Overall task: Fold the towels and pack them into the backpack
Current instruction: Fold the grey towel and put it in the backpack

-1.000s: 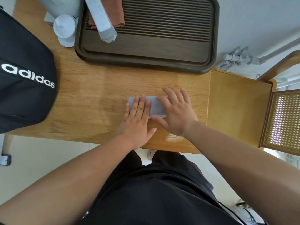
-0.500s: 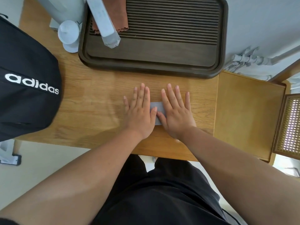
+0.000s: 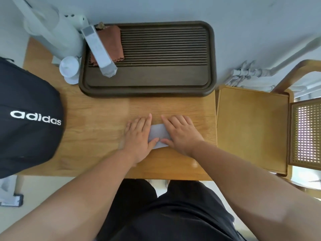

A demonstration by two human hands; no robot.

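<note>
A small pale grey folded towel point(image 3: 159, 133) lies flat on the wooden table point(image 3: 97, 133), right of the middle and nearer the front edge than the far one. Both hands rest on it. The left hand point(image 3: 138, 136) covers its left end and the right hand point(image 3: 180, 132) its right end, so only a strip of cloth shows between them. The fingers of both hands are straight and laid flat, pointing toward the far edge and pressing down, not curled round anything. The two thumbs lie on the near part of the towel, their tips almost meeting. A black Adidas backpack point(image 3: 26, 119) sits at the left edge of the table, hanging over it, well apart from the towel. Along the far edge lies a dark brown slatted tray point(image 3: 147, 92), with a folded brown cloth point(image 3: 112, 42) in its far left corner and a long silver-grey packet point(image 3: 99, 51) leaning across that cloth. A white appliance point(image 3: 52, 28) stands at the far left corner of the table, with a small white cup-like piece point(image 3: 69, 66) just beside the tray's left rim. A wooden chair point(image 3: 251, 127) with a cane back stands against the right edge.
</note>
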